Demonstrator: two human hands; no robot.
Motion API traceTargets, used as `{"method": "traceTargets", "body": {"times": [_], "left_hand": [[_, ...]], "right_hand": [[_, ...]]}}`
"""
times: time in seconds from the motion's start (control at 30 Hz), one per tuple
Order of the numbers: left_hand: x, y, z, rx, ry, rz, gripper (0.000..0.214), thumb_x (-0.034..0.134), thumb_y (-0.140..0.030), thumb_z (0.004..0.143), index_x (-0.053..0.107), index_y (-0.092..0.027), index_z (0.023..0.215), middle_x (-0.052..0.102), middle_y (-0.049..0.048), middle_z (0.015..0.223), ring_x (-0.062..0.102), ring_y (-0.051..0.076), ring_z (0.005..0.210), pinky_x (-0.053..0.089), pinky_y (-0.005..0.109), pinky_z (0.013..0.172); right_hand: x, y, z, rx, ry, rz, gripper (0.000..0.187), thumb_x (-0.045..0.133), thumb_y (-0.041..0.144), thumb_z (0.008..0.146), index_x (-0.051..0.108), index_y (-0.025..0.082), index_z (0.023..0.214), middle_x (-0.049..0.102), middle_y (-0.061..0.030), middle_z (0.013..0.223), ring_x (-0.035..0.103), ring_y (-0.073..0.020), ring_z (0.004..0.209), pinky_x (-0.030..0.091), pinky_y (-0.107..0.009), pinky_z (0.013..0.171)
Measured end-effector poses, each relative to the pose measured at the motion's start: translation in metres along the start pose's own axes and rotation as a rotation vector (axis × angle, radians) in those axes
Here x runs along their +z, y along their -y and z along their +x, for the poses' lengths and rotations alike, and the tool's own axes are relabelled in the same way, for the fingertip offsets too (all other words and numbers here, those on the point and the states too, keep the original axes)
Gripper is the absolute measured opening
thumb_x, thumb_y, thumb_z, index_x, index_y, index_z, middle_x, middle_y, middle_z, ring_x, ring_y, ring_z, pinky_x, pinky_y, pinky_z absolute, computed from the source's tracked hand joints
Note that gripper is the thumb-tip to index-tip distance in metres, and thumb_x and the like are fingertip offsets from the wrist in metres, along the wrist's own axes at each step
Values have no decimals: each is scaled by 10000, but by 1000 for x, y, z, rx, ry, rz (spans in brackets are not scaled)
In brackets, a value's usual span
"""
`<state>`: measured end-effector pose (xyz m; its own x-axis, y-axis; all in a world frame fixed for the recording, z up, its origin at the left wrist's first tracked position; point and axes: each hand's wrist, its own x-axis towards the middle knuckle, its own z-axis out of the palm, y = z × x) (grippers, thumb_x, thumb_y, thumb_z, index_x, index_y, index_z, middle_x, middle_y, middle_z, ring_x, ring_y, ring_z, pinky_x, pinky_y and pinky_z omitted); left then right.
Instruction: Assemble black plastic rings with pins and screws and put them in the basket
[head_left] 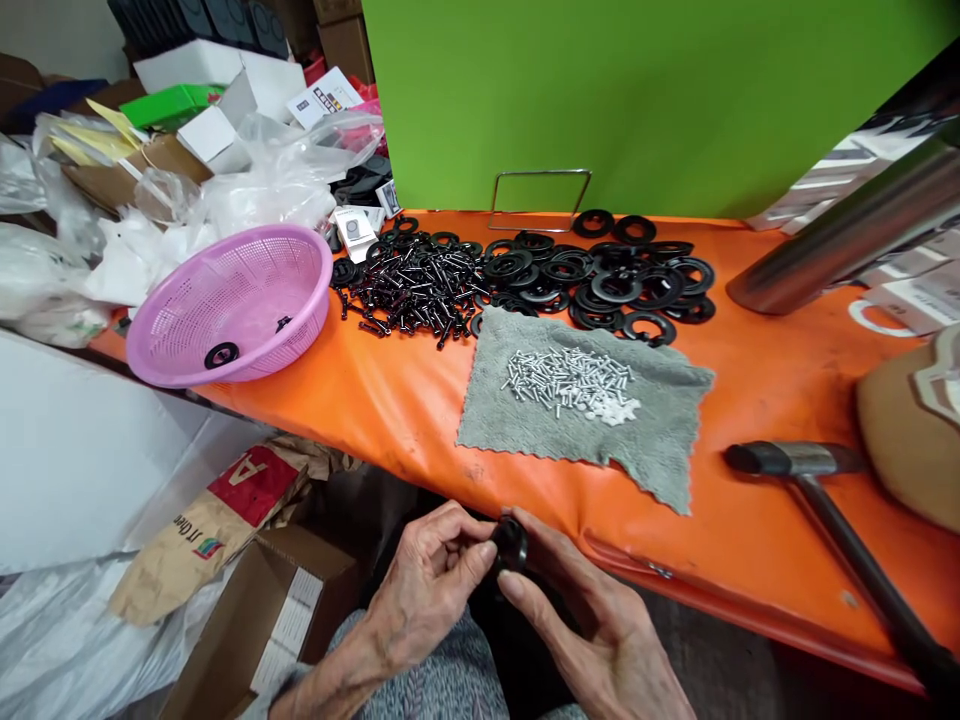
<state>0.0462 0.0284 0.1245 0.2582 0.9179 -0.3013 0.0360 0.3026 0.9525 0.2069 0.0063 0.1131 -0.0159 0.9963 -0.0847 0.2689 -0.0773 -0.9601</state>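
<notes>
In front of the table's near edge, a small black ring (513,545) is held on its edge between my two hands. My left hand (431,575) is closed, its thumb and finger pinched at the ring's left side; whether a smaller part sits in that pinch I cannot tell. My right hand (592,620) grips the ring from the right, thumb below and fingers behind it. Beyond them, a grey-green cloth (510,430) bears a pile of small silver pins (562,375) and white bits (613,408). Behind it lie black rings (615,285) and a heap of small black parts (424,285).
A pink basket (169,305) holding a black ring (222,355) stands at the left. On the orange table (405,420), a hammer (810,465) lies right, near a metal cylinder (810,250). A wire frame (541,174) leans on the green panel (637,100). An open cardboard box (247,590) sits below.
</notes>
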Motion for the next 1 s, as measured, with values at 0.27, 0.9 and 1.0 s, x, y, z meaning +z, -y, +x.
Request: {"method": "traceTargets", "body": {"times": [0.27, 0.9, 1.0], "left_hand": [[1, 3, -2, 55, 5, 186, 204, 537, -280, 906, 688, -144, 908, 520, 21, 798, 482, 116, 711, 400, 224, 646], [-38, -31, 28, -10, 41, 4, 178, 587, -284, 854, 638, -115, 872, 652, 36, 829, 585, 113, 742, 434, 208, 696], [-40, -31, 27, -23, 54, -7, 166, 586, -272, 843, 631, -113, 860, 649, 34, 811, 590, 116, 734, 432, 210, 685]], "right_hand": [[8, -11, -12, 31, -6, 43, 389, 651, 372, 832, 606, 221, 1187, 690, -66, 1144, 678, -206, 991, 557, -312, 887], [-25, -33, 126, -249, -211, -926, 112, 357, 217, 806, 457, 220, 754, 430, -17, 680, 420, -179, 623, 271, -292, 527], [-28, -33, 126, -244, -184, -909, 143, 360, 247, 801, 497, 214, 827, 503, -46, 740, 492, -208, 708, 336, -299, 570]]}}
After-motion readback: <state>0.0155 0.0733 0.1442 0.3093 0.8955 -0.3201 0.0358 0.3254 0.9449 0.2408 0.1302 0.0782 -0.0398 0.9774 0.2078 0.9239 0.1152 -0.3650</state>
